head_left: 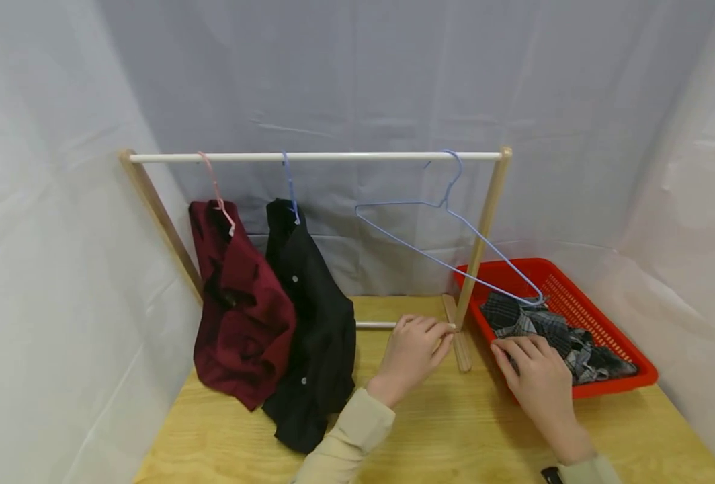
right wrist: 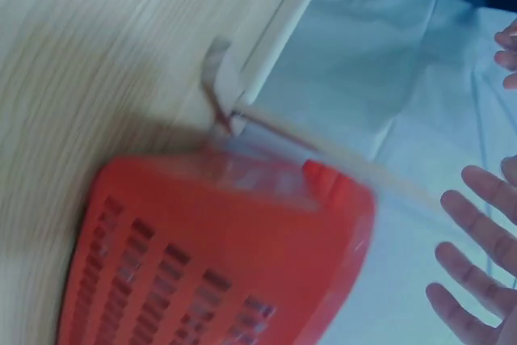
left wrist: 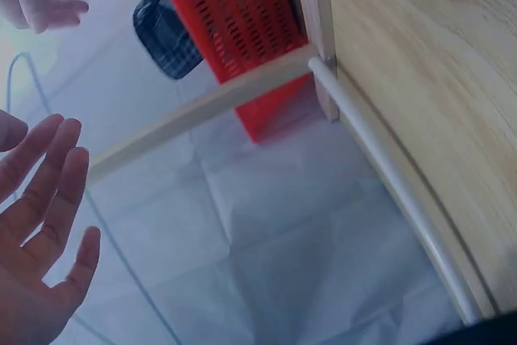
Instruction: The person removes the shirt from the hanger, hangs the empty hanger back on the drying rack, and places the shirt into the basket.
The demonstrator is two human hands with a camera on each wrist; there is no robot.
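Your left hand [head_left: 414, 353], fingers relaxed and holding nothing, rests by the foot of the wooden rack [head_left: 481, 232], seemingly to steady it, while your right hand [head_left: 535, 380] lies flat, fingers straight, on the near rim of the red basket [head_left: 620, 329], touching the plaid garment [head_left: 551, 329] inside. On the rail hang the maroon shirt [head_left: 239, 316], the black shirt [head_left: 312, 329] and an empty blue hanger [head_left: 448, 232], tilted so its low end dips over the basket
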